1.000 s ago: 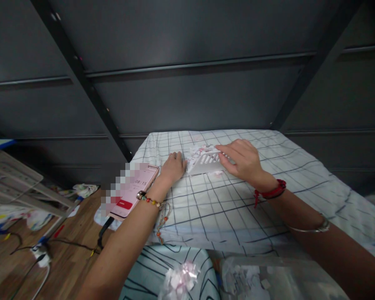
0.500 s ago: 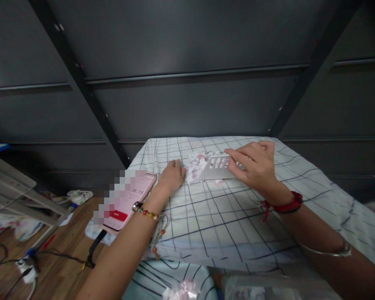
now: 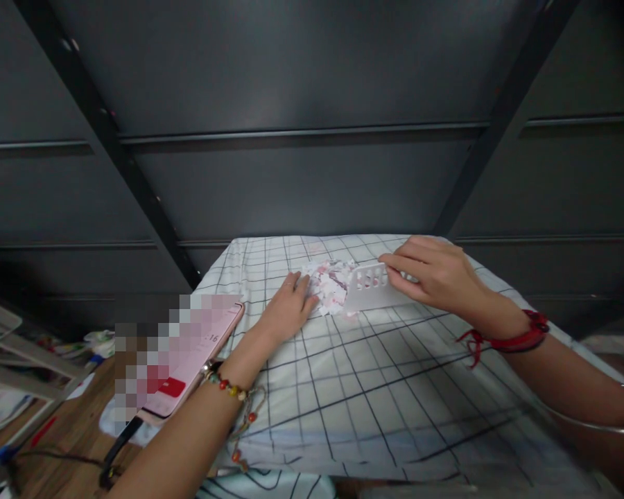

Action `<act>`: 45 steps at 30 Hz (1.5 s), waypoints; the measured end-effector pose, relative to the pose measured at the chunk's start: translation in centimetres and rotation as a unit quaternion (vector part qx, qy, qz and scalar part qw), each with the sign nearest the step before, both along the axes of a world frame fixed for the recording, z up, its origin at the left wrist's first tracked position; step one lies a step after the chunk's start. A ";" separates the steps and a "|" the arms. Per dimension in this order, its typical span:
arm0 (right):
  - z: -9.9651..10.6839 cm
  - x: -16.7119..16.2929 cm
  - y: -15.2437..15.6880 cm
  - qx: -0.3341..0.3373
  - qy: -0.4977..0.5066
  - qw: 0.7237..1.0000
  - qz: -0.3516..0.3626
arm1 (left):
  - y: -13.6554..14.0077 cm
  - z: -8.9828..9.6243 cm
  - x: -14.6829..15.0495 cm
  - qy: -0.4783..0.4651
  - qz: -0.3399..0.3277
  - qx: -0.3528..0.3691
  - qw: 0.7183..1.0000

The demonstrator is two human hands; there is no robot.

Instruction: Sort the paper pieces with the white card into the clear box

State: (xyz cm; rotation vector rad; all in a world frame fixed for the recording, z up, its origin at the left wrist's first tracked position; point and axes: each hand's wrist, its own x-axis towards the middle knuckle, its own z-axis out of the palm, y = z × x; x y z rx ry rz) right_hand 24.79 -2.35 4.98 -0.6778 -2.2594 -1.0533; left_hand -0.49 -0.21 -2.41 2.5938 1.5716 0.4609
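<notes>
A small heap of torn paper scraps (image 3: 328, 287), white with pink and dark print, lies on the checked cloth. Beside it my left hand (image 3: 290, 305) rests with fingers spread, the fingertips touching the heap's left edge. My right hand (image 3: 426, 270) pinches the upper edge of a white plastic piece with a row of slots (image 3: 371, 290). That piece stands tilted on the cloth against the heap's right side, and its right end is hidden behind my fingers. Some scraps show through the slots.
White cloth with dark grid lines (image 3: 312, 388) covers the table. A pink phone (image 3: 187, 367) on a black holder sits left of my left forearm. Dark panels (image 3: 291, 187) rise behind the table. Below the front edge is a pale blue striped thing (image 3: 270, 485).
The white slotted piece and my right hand have shifted slightly right, showing more of the heap. My left fingers have spread along the scraps. The whole view has also shifted.
</notes>
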 end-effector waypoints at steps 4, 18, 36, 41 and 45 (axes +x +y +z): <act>-1.4 0.2 -0.1 -0.004 0.054 0.998 0.020 | 0.0 0.1 0.2 -0.004 -0.021 -0.013 1.000; -2.4 0.6 -0.8 0.046 0.098 0.994 0.021 | 0.2 0.2 0.1 -0.025 -0.022 -0.053 0.998; -2.4 1.2 -0.5 0.032 0.097 0.995 0.018 | 0.1 -0.1 0.0 -0.035 -0.036 -0.037 0.998; -2.4 1.0 -0.7 0.039 0.114 0.992 0.045 | -0.1 -0.1 0.3 -0.036 -0.052 -0.037 0.997; -2.5 1.4 -0.5 0.049 0.104 0.993 -0.004 | -0.1 -0.2 0.4 -0.038 -0.053 -0.043 0.997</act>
